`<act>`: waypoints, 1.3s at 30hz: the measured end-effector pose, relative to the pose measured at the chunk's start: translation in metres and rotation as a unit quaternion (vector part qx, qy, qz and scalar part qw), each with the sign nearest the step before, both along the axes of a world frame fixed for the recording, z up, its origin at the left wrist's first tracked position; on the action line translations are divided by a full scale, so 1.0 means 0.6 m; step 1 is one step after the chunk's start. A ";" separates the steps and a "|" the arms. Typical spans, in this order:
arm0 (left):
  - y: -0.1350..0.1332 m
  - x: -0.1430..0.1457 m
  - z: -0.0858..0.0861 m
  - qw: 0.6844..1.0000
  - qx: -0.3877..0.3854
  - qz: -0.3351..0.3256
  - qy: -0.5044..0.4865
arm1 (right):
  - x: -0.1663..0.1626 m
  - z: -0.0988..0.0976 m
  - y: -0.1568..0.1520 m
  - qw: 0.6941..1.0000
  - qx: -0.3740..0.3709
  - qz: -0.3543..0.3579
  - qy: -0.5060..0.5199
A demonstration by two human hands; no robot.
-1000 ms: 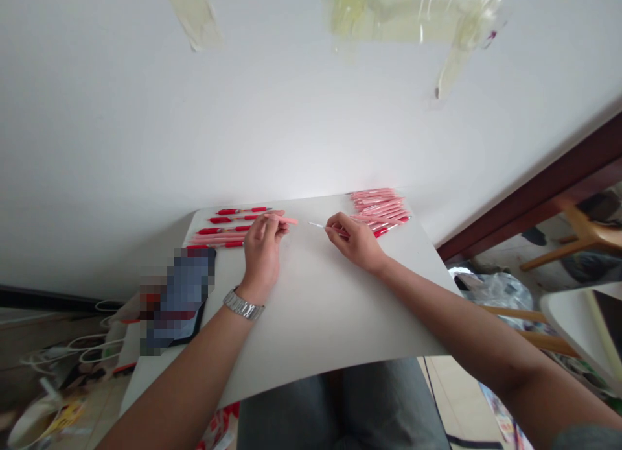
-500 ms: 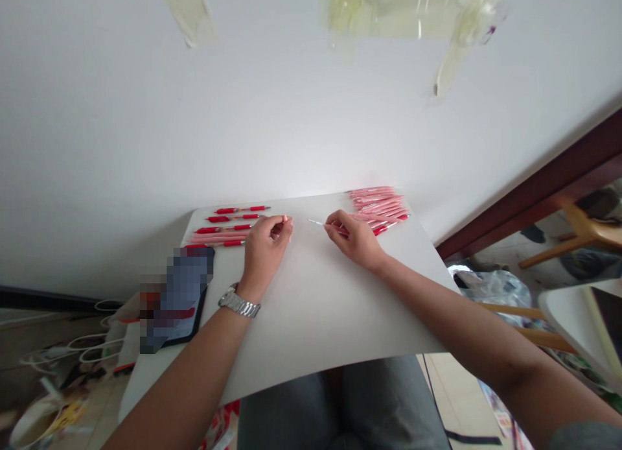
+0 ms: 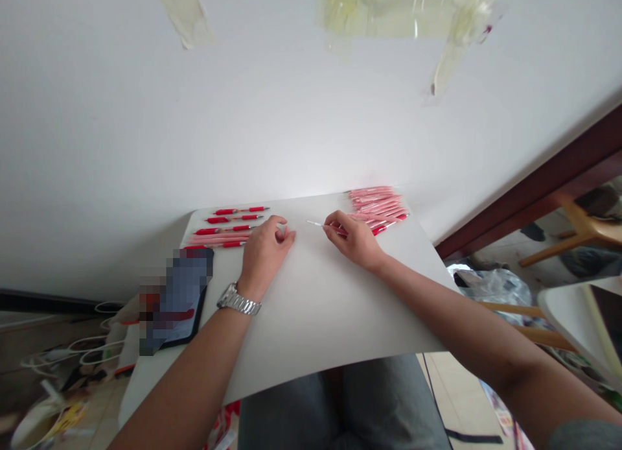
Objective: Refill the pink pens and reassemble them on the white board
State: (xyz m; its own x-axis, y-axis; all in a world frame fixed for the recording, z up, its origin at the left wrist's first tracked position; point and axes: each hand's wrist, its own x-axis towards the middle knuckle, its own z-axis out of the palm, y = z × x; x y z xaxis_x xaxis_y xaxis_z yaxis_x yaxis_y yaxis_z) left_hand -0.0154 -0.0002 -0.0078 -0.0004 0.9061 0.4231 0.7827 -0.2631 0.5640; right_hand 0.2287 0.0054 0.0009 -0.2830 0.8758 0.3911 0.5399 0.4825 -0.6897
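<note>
My left hand (image 3: 269,244), wearing a wristwatch, is curled above the white table, right of a row of red pens (image 3: 238,211). Between its thumb and fingers shows a small pink bit that I cannot make out. Pinched in my right hand (image 3: 354,240) is a thin pen refill (image 3: 315,224), its pale tip pointing left towards the left hand. Red shows among the right fingers, partly hidden. Just behind the right hand lies a pile of pink refills (image 3: 376,200), with a red pen part (image 3: 379,230) beside its near edge.
A phone (image 3: 187,301), partly pixelated, lies at the left edge of the white table (image 3: 321,314). The wall stands right behind the table. White cables (image 3: 92,346) are at lower left; a wooden chair (image 3: 578,236) stands at right.
The left fingers have shifted, and the pink piece that stuck up at their tips now sits lower between thumb and fingers. My right hand holds the refill almost still.
</note>
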 end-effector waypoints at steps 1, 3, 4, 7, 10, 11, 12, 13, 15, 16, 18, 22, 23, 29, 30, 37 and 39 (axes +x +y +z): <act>0.001 -0.001 -0.002 1.000 0.002 -0.001 0.001 | 0.000 0.000 0.000 1.000 -0.002 0.000 0.000; 0.002 -0.002 -0.004 1.000 0.006 -0.002 0.002 | 0.000 0.001 -0.001 1.000 -0.003 0.000 0.000; 0.002 -0.002 -0.004 1.000 0.008 -0.003 0.001 | 0.000 0.000 -0.001 1.000 -0.003 0.001 0.000; 0.001 -0.001 -0.001 1.000 0.016 -0.004 -0.008 | -0.001 0.000 -0.001 1.000 -0.001 0.003 0.004; -0.003 0.002 0.006 0.998 0.038 -0.025 -0.036 | -0.001 0.000 -0.001 1.000 -0.005 0.003 0.006; -0.005 0.004 0.009 0.997 0.044 -0.038 -0.051 | -0.001 0.000 -0.001 1.000 -0.006 0.002 0.007; -0.006 0.005 0.011 0.995 0.046 -0.053 -0.071 | -0.001 0.001 -0.002 1.000 -0.006 0.001 0.008; -0.008 0.008 0.013 0.992 0.045 -0.068 -0.096 | 0.000 0.001 -0.002 1.000 -0.006 0.002 0.009; -0.013 0.013 0.015 0.983 0.034 -0.093 -0.157 | 0.000 0.001 -0.003 1.000 -0.006 0.006 0.013; -0.015 0.016 0.016 0.977 0.027 -0.103 -0.186 | 0.000 0.001 -0.003 1.000 -0.006 0.009 0.014; -0.019 0.022 0.017 0.966 0.015 -0.121 -0.227 | 0.000 0.002 -0.004 1.000 -0.006 0.018 0.013; -0.025 0.031 0.024 0.957 0.004 -0.142 -0.252 | -0.001 0.004 -0.006 0.999 -0.005 0.038 0.011; -0.026 0.032 0.026 0.958 0.004 -0.142 -0.251 | -0.001 0.005 -0.006 0.999 -0.004 0.043 0.011; -0.027 0.031 0.032 0.961 0.007 -0.132 -0.243 | -0.001 0.005 -0.007 0.998 -0.003 0.061 0.010; -0.026 0.031 0.032 0.958 0.001 -0.131 -0.253 | 0.000 0.004 -0.006 0.998 -0.004 0.061 0.010; -0.025 0.030 0.032 0.917 -0.016 -0.126 -0.378 | 0.001 0.003 -0.004 0.999 -0.009 0.050 0.009; -0.024 0.030 0.034 0.915 -0.005 -0.114 -0.386 | 0.001 0.003 -0.003 0.999 -0.010 0.049 0.010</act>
State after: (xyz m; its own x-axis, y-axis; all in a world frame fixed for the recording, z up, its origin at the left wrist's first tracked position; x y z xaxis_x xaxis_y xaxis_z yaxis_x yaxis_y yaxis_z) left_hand 0.0027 -0.0148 0.0124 -0.1056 0.9237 0.3683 0.0756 -0.3618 0.9292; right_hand 0.2295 0.0036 0.0026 -0.3601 0.8522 0.3796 0.4771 0.5179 -0.7101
